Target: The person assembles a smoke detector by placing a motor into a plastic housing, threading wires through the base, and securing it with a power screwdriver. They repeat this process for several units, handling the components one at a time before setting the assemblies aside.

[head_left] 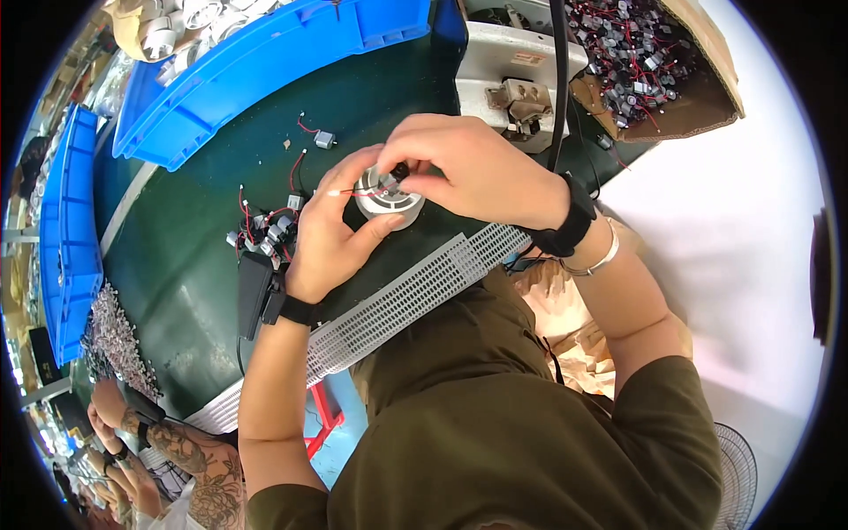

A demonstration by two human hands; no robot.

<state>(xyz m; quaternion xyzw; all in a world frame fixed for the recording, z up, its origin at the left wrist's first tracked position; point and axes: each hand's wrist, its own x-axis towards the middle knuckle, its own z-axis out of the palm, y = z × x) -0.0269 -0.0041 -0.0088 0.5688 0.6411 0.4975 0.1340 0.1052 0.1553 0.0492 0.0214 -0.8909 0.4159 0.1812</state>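
A round white plastic housing (408,213) rests on the green work surface. My left hand (329,237) curls around its left side, with the thumb at the near rim and the fingers at the far rim. Over the housing's top, my right hand (468,168) pinches a small motor (399,171) with a dark end, partly hidden by the fingers. Thin red and black leads run from it toward my left fingers. Several loose small motors (276,228) with red wires lie left of my left hand, and a single silver motor (325,140) lies beyond it.
A blue bin (256,71) with white round parts stands at the back. Behind my right hand are a metal press (521,66) and an open cardboard box (698,110) of motors. A white perforated strip (402,300) borders the near edge. A co-worker's tattooed forearm (181,446) shows lower left.
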